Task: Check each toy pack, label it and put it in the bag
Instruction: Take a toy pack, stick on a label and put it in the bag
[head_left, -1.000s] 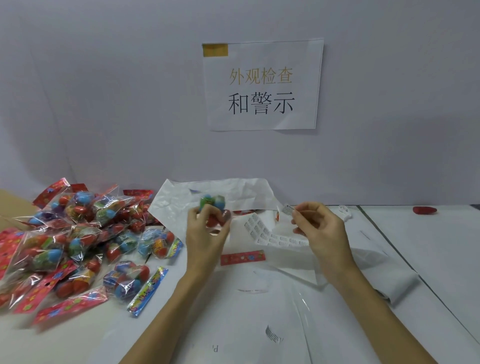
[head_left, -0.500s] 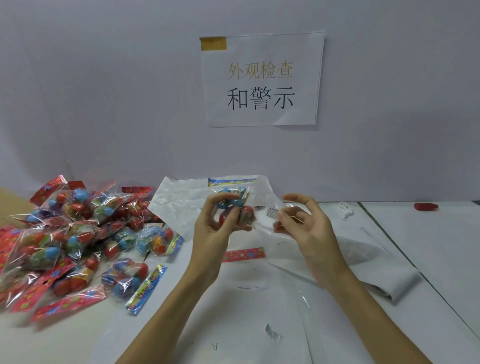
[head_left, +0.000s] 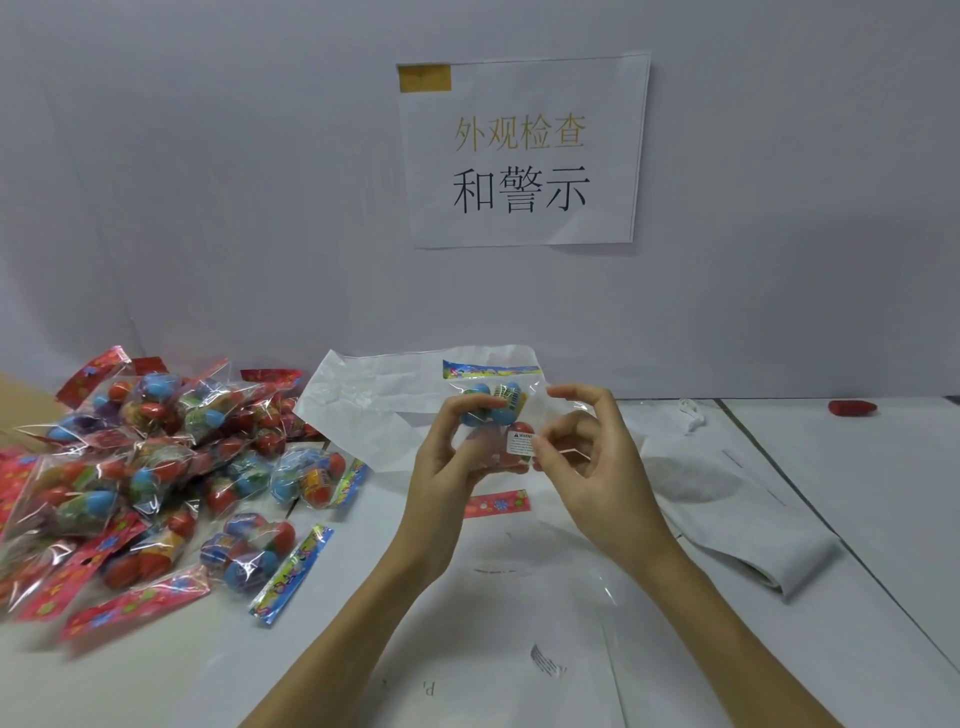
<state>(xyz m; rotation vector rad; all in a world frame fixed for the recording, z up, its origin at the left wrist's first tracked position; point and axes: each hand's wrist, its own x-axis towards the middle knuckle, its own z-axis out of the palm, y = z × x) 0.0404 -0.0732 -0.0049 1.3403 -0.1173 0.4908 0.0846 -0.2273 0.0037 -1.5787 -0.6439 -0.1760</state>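
The held toy pack (head_left: 498, 410) is clear film over blue, red and green-yellow toys, with a multicoloured header strip and a white label (head_left: 521, 443) printed in black. The pile of packs (head_left: 145, 467) at left shows red flowered headers. The wall sign (head_left: 522, 150) is white with gold and black characters. A red object (head_left: 852, 407) lies far right on the white worktop (head_left: 857, 493).
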